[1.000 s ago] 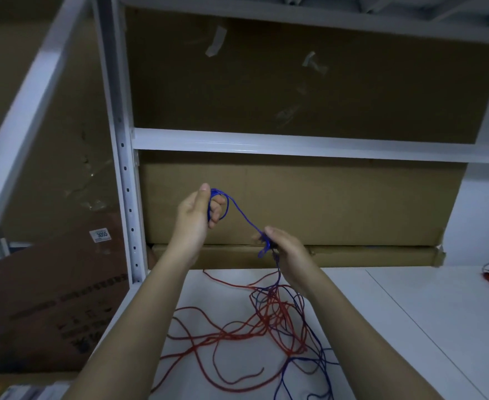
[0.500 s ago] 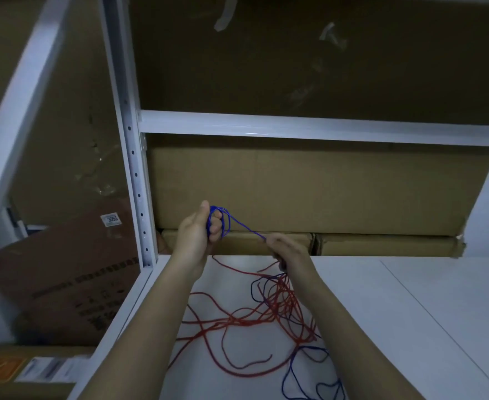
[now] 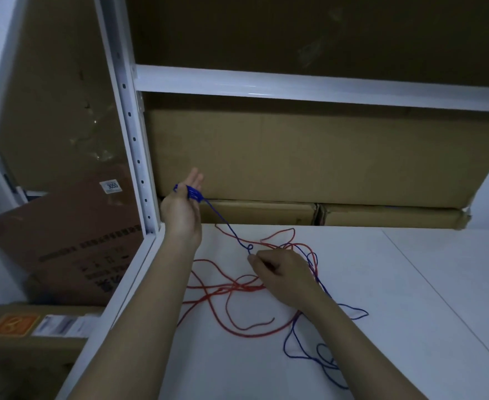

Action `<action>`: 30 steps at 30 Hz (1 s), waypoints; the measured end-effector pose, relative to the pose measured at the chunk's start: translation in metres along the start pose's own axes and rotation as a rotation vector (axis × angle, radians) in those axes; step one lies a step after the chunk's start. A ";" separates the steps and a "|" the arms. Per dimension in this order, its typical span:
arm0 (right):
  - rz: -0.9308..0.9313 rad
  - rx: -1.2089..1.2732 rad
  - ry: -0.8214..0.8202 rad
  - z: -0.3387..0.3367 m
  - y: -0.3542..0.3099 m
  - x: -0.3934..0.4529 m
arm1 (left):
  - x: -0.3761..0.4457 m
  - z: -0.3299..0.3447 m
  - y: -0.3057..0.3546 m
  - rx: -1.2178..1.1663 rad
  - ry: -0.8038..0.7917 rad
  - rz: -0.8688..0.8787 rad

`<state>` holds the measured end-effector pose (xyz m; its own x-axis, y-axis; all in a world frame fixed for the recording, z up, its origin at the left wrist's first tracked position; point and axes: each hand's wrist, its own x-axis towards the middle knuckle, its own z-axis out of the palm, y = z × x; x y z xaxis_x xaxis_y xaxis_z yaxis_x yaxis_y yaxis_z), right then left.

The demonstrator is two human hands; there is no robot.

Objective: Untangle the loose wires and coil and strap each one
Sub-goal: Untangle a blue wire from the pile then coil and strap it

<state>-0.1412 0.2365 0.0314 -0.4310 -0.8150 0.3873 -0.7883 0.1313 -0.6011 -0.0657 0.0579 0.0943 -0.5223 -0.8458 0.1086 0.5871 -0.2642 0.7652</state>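
While left hand (image 3: pixel 181 210) wears blue wire (image 3: pixel 226 223) coils, right hand (image 3: pixel 285 277) fingers pinch it, tips hidden.

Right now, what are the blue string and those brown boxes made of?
The blue wire looks plastic-coated: smooth, thin and bendy, wound in loops round the left hand. The brown boxes look like matte cardboard, with folded flaps and worn corners.

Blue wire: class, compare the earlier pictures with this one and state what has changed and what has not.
The right hand has dropped from beside the left hand to the tangle on the white table, pinching the blue wire farther along, so a longer slanted stretch spans between them. The left fingers have straightened. Unchanged: blue loops around the left hand; red wire loose on the table.
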 end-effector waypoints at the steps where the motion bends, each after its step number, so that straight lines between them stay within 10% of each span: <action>1: -0.020 -0.008 -0.007 -0.001 -0.004 -0.002 | 0.001 -0.001 -0.002 0.040 0.031 0.026; 10: 0.073 0.403 0.054 -0.028 -0.015 -0.005 | 0.009 0.000 -0.010 0.447 0.085 0.209; 16: 0.021 0.492 0.179 -0.050 -0.027 0.007 | 0.003 -0.010 -0.020 1.185 -0.376 0.324; 21: 0.032 0.590 0.301 -0.088 -0.029 0.031 | -0.021 -0.018 -0.028 1.181 -0.714 0.304; 30: -0.026 0.092 0.270 -0.106 -0.006 0.068 | -0.019 0.026 0.025 0.732 -0.536 0.328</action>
<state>-0.2126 0.2406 0.1355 -0.5218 -0.6364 0.5682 -0.7628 0.0498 -0.6447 -0.0572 0.0792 0.1279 -0.7205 -0.4542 0.5239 0.3177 0.4554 0.8317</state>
